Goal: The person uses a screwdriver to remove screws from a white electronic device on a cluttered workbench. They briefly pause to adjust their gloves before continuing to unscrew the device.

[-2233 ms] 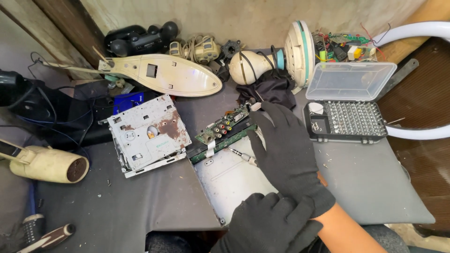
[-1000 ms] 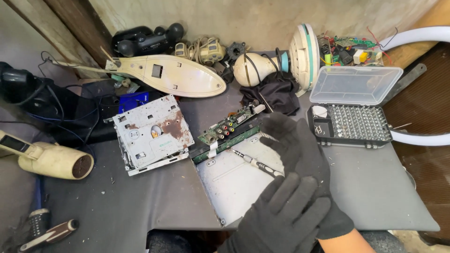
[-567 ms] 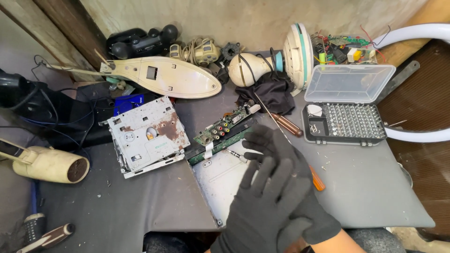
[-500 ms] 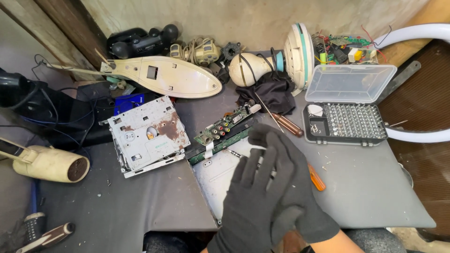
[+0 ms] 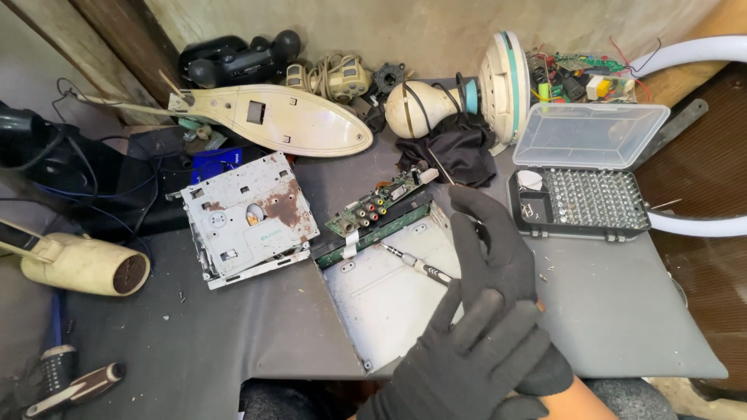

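Observation:
Both my hands wear black gloves. My right hand lies flat with its fingers stretched out over the right edge of a bare grey metal plate. My left hand rests across the back and wrist of the right one, fingers apart, holding nothing. A small precision screwdriver lies on the plate just left of my right hand, its tip pointing at a green circuit board with coloured sockets. A rusty white metal drive casing sits to the left of the board.
An open bit case with a clear lid stands to the right. A cream oval housing, a lamp head, black cloth, a black telephone handset and a beige hair dryer crowd the back and left.
My left hand has risen from the bottom edge and settled over my right hand. The orange-handled screwdriver seen beside my right hand half a second ago is now covered by my hands.

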